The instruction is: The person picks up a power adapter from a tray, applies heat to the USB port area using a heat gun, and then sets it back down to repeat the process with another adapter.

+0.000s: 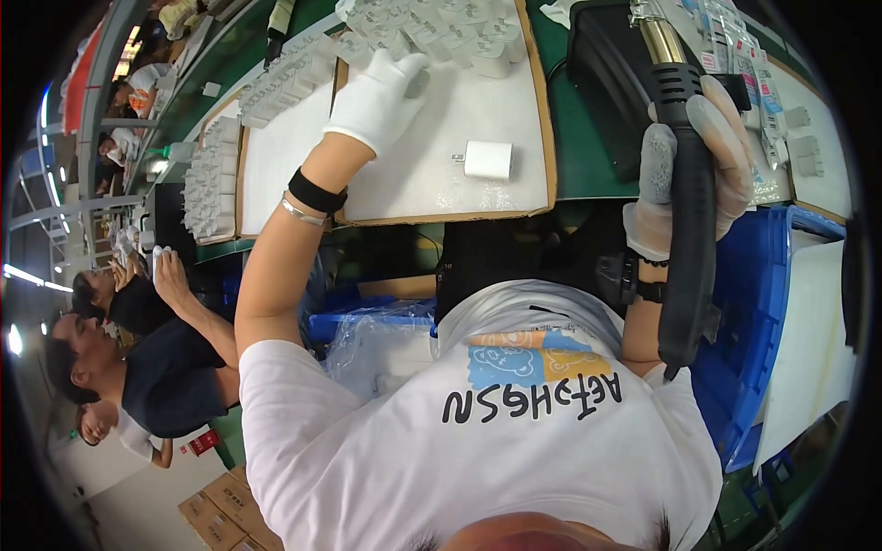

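My right hand (726, 165), in a pale glove, is wrapped around the black handle of a heat gun (691, 220). Its brass-coloured nozzle (663, 42) points to the far side of the bench. My left hand (378, 103), in a white glove, reaches over a cardboard tray (441, 197) lined in white, its fingers apart beside film-wrapped white plug adapters (491, 57). I see nothing held in it, though its far fingertips are partly hidden. A single white plug adapter (488, 160) lies on the tray's near part, its prongs to the left.
More adapters stand in rows (213, 179) at the left. Beside the heat gun is a black case (602, 87); printed plastic packets (735, 55) lie at the far right. A blue crate (749, 303) stands by my right side. Other people (175, 367) work at the left.
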A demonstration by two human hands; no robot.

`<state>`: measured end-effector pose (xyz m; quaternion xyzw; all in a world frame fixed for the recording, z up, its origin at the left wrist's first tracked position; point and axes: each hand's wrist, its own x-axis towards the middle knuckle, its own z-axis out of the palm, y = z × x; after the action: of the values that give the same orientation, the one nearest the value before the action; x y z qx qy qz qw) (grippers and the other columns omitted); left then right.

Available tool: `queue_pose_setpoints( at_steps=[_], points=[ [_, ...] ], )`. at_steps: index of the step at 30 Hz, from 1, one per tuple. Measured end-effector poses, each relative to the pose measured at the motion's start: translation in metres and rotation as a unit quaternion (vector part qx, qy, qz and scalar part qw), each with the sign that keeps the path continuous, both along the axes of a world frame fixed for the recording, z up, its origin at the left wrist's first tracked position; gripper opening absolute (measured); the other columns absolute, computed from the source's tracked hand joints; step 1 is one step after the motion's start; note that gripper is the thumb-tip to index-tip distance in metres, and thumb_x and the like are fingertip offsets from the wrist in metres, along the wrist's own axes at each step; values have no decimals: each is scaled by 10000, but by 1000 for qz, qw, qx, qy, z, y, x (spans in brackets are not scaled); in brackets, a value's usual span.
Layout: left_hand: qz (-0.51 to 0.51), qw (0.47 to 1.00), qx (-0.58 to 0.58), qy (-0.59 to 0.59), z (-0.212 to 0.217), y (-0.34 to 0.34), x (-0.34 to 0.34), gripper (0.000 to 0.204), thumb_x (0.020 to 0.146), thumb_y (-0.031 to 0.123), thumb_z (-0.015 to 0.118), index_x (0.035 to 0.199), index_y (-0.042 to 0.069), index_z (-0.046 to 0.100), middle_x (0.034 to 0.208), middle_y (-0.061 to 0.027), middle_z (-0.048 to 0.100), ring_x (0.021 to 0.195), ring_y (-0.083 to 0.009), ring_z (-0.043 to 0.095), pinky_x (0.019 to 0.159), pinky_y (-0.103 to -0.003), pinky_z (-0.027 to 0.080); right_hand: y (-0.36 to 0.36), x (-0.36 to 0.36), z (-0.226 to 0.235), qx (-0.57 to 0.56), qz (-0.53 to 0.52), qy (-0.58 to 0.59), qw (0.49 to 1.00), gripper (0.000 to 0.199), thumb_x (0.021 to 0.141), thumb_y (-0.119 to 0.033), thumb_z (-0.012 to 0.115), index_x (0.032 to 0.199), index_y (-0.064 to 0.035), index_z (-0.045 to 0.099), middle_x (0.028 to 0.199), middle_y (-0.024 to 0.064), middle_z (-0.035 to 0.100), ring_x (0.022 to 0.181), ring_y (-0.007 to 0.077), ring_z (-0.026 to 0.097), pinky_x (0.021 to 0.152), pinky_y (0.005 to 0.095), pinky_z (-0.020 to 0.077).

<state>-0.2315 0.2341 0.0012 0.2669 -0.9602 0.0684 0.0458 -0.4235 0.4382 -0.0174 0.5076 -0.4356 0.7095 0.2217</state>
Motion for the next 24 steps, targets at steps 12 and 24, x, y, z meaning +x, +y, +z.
queue_pose_setpoints(
  at_steps=[12, 24],
  points=[
    [196, 847, 443, 219, -17, -11, 64, 281, 814, 245, 579, 1011, 45, 574, 980, -167, 572, 805, -315, 568, 717, -365, 460, 19, 5, 23, -41, 145, -155, 976, 370, 770, -217, 662, 1030, 10, 530, 1008, 243, 559, 783, 231, 603, 637, 309, 513],
    [85, 989, 110, 50, -11, 4, 56, 436, 732, 257, 668, 1073, 29, 520, 981, -200, 559, 865, -308, 564, 768, -348, 457, 40, 15, 19, 55, 200, -217, 954, 429, 798, -369, 596, 1015, -3, 543, 952, 223, 551, 682, 210, 525, 623, 292, 460]
  ],
)
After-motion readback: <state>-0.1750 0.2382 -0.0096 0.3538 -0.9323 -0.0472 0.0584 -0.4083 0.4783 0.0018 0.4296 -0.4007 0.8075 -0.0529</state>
